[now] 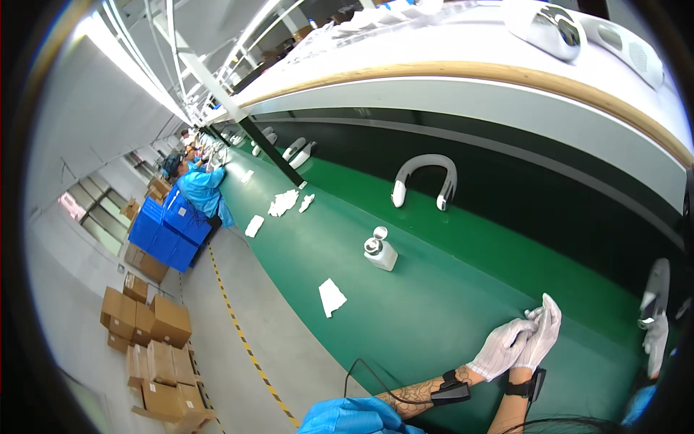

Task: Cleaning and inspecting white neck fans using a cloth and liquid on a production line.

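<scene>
My left hand (500, 350) and my right hand (542, 334), both in white striped gloves, meet over the green work surface (434, 318) at the lower right. The left hand's fingers are bent and pressed against the right hand's palm side; whether something small lies between them is hidden. The fingers of my right hand stretch up and away, close together. Each wrist wears a black strap with a dark box. A white square bottle (381, 256) with its round lid tipped up stands left of my hands. Farther left lies a white cloth piece (332, 297).
A white U-shaped device (426, 163) stands at the back of the bench. Crumpled white cloths (283, 202) lie farther left. A shelf (463, 72) overhangs the bench. At the right edge, another person's gloved hand (656, 343) touches a grey-white device (655, 289). Cardboard boxes (170, 322) stand on the floor.
</scene>
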Available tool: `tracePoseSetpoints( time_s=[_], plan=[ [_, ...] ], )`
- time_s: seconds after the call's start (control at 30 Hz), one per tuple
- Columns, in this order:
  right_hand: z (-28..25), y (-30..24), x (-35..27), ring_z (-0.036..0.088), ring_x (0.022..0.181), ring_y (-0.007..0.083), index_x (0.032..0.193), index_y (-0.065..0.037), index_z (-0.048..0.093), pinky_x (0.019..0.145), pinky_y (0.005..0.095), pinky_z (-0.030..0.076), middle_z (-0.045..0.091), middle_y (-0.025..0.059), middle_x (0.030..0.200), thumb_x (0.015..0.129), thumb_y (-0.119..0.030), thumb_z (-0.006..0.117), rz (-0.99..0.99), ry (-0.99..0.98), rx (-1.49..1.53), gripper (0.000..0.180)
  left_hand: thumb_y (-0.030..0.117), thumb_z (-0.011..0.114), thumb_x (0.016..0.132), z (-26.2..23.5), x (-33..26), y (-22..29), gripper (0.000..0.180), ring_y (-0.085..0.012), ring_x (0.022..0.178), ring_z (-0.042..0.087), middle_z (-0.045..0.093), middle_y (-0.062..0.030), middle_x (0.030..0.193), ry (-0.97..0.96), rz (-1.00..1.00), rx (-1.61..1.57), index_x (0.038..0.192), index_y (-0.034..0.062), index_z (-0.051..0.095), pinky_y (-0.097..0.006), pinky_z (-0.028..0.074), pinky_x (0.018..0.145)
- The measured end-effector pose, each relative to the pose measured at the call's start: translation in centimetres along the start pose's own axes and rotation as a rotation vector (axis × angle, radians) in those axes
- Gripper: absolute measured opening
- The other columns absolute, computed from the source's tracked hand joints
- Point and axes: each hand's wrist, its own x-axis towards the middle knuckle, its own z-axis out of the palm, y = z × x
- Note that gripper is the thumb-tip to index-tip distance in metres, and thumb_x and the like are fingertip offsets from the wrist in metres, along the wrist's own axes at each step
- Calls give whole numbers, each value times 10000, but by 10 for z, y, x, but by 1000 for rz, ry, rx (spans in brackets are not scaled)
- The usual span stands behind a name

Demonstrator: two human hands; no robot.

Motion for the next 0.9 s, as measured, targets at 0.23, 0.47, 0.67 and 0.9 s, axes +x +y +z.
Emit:
tracePoseSetpoints(
  time_s=[0.23, 0.47, 0.67, 0.9],
  plan=[
    [-4, 7, 0, 604, 922, 160, 1319, 11, 650, 903, 330, 559, 605, 74, 1030, 1106, -310, 574, -57, -47, 37, 393, 74, 591, 1021, 4, 7, 6, 113, -398, 968, 699, 709, -193, 1067, 15, -7, -103, 1102, 18, 648, -463, 573, 863],
    [-18, 18, 9, 603, 1284, 232, 1295, 28, 664, 1136, 384, 449, 627, 148, 1415, 1137, -350, 484, -132, -14, -204, 448, 93, 586, 1026, -9, 23, 17, 139, -412, 999, 696, 713, -209, 1098, 16, -50, -196, 1115, 5, 647, -476, 570, 878],
    [-15, 6, 0, 619, 1253, 233, 1301, 32, 663, 1108, 379, 474, 635, 141, 1379, 1142, -336, 476, -52, -70, -201, 442, 95, 587, 1025, -11, 20, 21, 141, -414, 999, 697, 715, -209, 1104, 26, -39, -219, 1116, 5, 647, -477, 572, 876],
    [-15, 10, 3, 660, 1076, 195, 1300, 20, 664, 1011, 350, 526, 641, 121, 1318, 1144, -302, 490, -48, -38, -105, 398, 97, 588, 1025, -16, 24, 35, 143, -417, 999, 697, 717, -210, 1111, 54, 23, -210, 1117, 5, 647, -477, 574, 874]
  ],
)
